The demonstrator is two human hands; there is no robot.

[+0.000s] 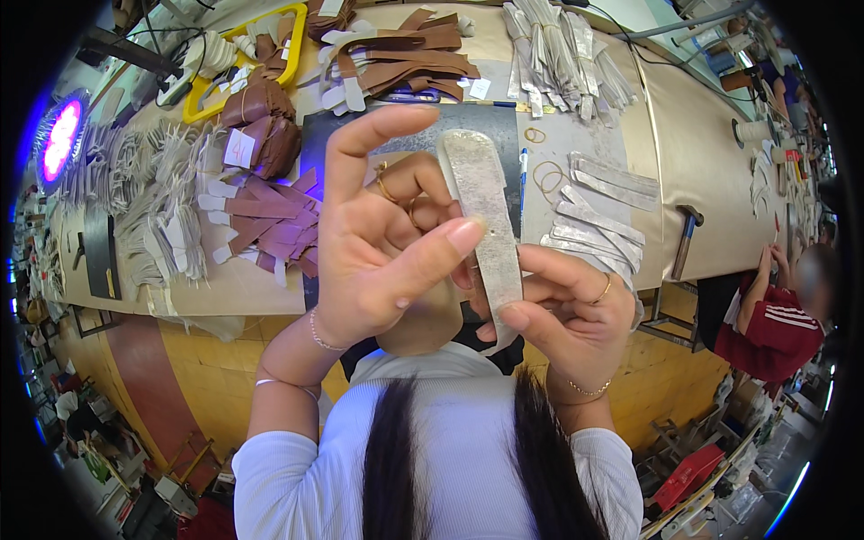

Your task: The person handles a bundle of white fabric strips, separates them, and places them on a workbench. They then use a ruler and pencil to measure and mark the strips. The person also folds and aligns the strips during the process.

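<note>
A silvery strap piece (490,207), rounded and wide at its upper end, narrow at the lower, is held up in front of my chest. My left hand (373,238) pinches its left edge, the thumb lying on the silvery face and the index finger raised and curved. At the narrow lower end, my right hand (576,315) grips the piece between thumb and fingers. Beneath the hands a dark board (360,135) lies on the table. To its right are a blue pen (523,184), thin rubber bands (547,180) and several loose silvery strips (594,220).
Brown strips (414,54) and bundled silvery strips (558,54) lie at the far side. Left are mauve-brown strips (270,220), a wrapped brown bundle (265,135), grey strips (166,180) and a yellow tray (297,54). A hammer (687,241) lies right, near a seated person (778,324).
</note>
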